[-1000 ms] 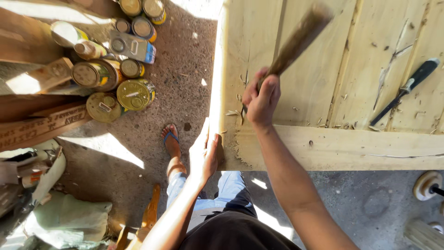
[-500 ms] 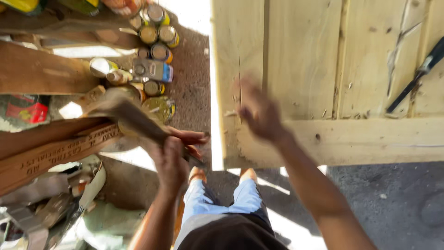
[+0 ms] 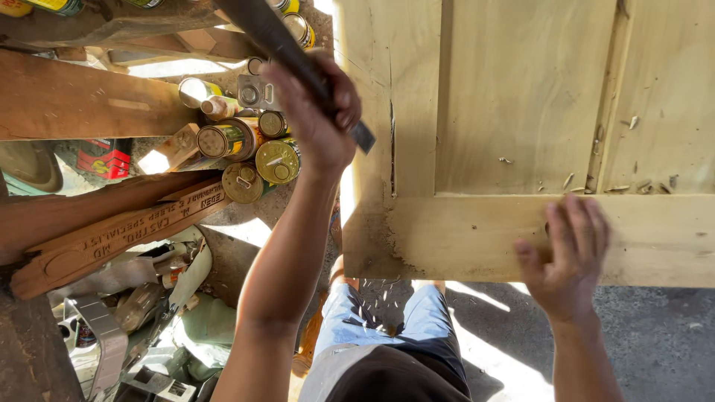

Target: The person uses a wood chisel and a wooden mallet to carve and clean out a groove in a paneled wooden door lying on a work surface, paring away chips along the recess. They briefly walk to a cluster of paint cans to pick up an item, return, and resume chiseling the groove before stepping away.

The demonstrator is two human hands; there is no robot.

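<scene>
Pale wooden door panel [image 3: 521, 112] lies flat; one dark chisel-like tool [image 3: 298, 63], long axis slanting toward the panel's left edge, tip at a cracked groove. Left hand [image 3: 316, 119] fisted round it, nearer. Right hand [image 3: 570, 253] spread flat on the near rail. About six tins [image 3: 257, 145] left.

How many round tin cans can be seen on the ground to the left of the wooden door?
About 8, some may be hidden: three large cans clustered beside the left hand, three smaller above them, two near the top edge.
</scene>
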